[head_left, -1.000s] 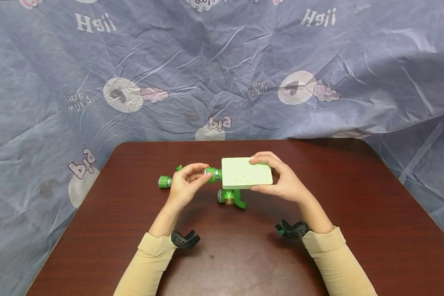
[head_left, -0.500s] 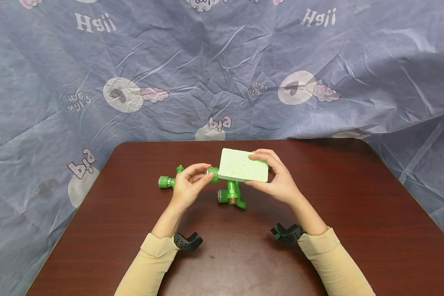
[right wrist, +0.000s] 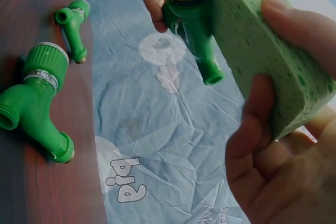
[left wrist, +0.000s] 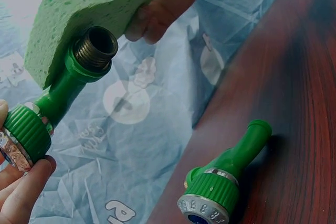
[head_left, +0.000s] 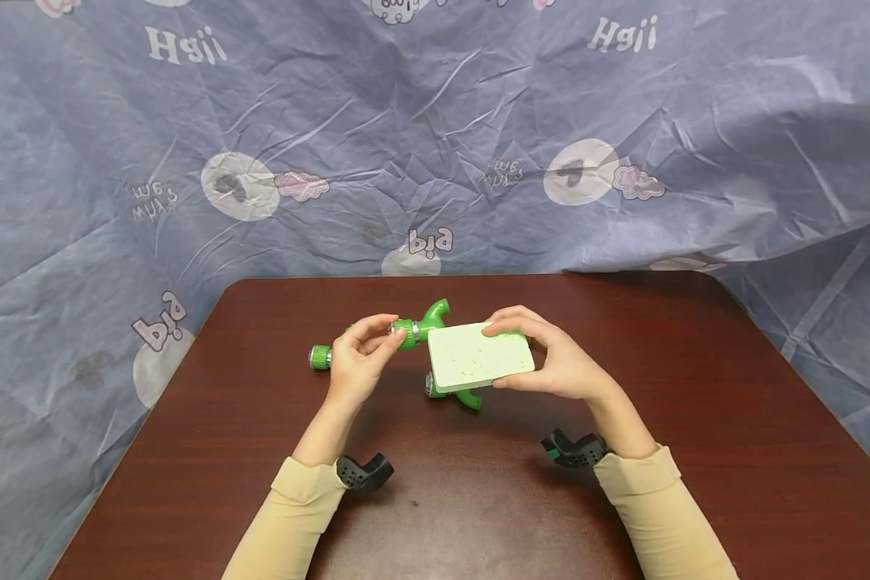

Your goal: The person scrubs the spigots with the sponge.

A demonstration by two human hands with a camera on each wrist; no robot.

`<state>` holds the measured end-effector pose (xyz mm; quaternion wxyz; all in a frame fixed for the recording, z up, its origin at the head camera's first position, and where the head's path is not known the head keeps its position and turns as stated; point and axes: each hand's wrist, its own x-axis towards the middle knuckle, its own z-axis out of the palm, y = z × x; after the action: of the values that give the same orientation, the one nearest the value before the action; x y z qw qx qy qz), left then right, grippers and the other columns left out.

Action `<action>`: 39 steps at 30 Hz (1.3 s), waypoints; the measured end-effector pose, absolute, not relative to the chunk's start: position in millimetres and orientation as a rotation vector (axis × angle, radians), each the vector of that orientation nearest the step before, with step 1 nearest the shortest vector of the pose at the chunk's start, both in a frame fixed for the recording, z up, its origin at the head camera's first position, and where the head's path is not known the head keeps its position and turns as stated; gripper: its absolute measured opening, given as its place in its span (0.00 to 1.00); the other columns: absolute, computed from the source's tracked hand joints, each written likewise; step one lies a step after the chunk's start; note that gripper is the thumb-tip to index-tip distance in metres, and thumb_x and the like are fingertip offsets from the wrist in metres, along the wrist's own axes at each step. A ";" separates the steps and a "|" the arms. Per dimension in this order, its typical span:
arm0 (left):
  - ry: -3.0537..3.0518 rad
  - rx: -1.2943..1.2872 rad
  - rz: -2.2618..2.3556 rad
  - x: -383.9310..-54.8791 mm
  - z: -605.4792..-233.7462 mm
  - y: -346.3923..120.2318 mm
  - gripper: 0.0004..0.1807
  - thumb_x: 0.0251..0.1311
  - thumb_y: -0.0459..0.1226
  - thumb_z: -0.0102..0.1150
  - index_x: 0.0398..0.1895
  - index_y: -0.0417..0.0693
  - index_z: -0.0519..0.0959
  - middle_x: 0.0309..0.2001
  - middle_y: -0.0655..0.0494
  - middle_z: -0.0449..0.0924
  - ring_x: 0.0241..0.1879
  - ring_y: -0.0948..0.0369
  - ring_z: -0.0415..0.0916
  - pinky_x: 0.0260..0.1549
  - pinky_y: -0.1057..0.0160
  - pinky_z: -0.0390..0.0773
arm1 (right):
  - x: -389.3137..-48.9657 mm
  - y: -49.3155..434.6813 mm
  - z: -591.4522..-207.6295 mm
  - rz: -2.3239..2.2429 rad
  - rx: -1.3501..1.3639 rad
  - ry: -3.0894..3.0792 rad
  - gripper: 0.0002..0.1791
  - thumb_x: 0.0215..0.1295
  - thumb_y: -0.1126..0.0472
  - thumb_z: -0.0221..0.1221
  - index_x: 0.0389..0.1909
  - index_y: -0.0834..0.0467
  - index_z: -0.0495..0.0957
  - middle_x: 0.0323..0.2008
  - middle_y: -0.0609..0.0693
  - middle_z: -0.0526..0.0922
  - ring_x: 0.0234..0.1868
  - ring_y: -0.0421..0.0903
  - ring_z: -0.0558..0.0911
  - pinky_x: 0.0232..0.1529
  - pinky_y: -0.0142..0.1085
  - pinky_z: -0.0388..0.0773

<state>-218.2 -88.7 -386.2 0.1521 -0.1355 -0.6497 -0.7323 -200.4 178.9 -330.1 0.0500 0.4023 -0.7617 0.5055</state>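
Note:
My left hand [head_left: 358, 362] pinches a green faucet [head_left: 432, 318] by its ribbed knob, holding it above the table. In the left wrist view the faucet's dark threaded inlet [left wrist: 96, 49] faces out beside a pale green sponge [left wrist: 79, 9]. My right hand [head_left: 565, 362] grips that sponge by its right end, thumb on one side and fingers on the other. The sponge lies flat along the faucet's body and hides part of it from the head view. In the right wrist view, the held faucet's spout [right wrist: 210, 72] points down beside the sponge.
A second green faucet [head_left: 470, 399] lies on the brown table [head_left: 435, 499] below the sponge, partly covered by it. Another green faucet [head_left: 320, 357] lies behind my left hand. A blue-grey printed cloth [head_left: 435, 161] hangs behind the table.
The sponge rose and tilted, then came down and toward me along the faucet. My left hand shifted slightly left, and the held faucet's spout now shows above the sponge.

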 end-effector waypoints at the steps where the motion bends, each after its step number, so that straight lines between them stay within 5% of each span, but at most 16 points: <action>1: -1.862 -0.384 -2.100 -218.2 -386.0 -89.4 0.14 0.54 0.26 0.63 0.45 0.29 0.78 0.39 0.45 0.80 0.32 0.64 0.82 0.33 0.67 0.81 | -200.5 179.6 -329.9 1.544 1.229 -2.325 0.31 0.38 0.78 0.71 0.49 0.69 0.74 0.52 0.61 0.71 0.53 0.46 0.69 0.44 0.30 0.73; 17: -1.924 -0.524 -2.161 -214.1 -385.8 -84.3 0.16 0.54 0.26 0.63 0.46 0.29 0.77 0.47 0.33 0.77 0.35 0.62 0.82 0.36 0.66 0.81 | -203.1 169.1 -337.6 1.588 1.084 -2.162 0.32 0.37 0.82 0.68 0.49 0.73 0.72 0.52 0.66 0.68 0.53 0.47 0.69 0.47 0.28 0.71; 26: -1.880 -0.546 -2.270 -212.5 -383.4 -85.3 0.19 0.47 0.23 0.67 0.45 0.29 0.78 0.41 0.53 0.82 0.36 0.58 0.82 0.34 0.63 0.82 | -206.2 169.7 -343.1 1.693 1.076 -2.122 0.32 0.38 0.85 0.67 0.50 0.75 0.70 0.53 0.67 0.66 0.54 0.46 0.69 0.44 0.28 0.73; 31: -1.836 -0.578 -2.351 -211.7 -383.3 -86.2 0.21 0.40 0.19 0.68 0.43 0.33 0.81 0.43 0.48 0.81 0.37 0.59 0.81 0.35 0.61 0.82 | -206.7 166.9 -343.9 1.648 1.055 -2.135 0.32 0.38 0.84 0.68 0.50 0.73 0.71 0.53 0.65 0.67 0.54 0.47 0.69 0.44 0.27 0.73; 39: -1.894 -0.611 -2.321 -212.7 -384.9 -87.0 0.27 0.39 0.16 0.63 0.50 0.26 0.75 0.48 0.39 0.78 0.38 0.60 0.81 0.39 0.59 0.81 | -204.9 163.1 -343.6 1.644 1.004 -2.156 0.32 0.39 0.82 0.68 0.50 0.72 0.71 0.54 0.64 0.67 0.53 0.45 0.70 0.42 0.25 0.74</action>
<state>-212.7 -87.0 -384.9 0.0423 -0.1998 -0.6189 -0.7584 -204.9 163.1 -343.6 0.1250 0.3445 -0.7399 0.5642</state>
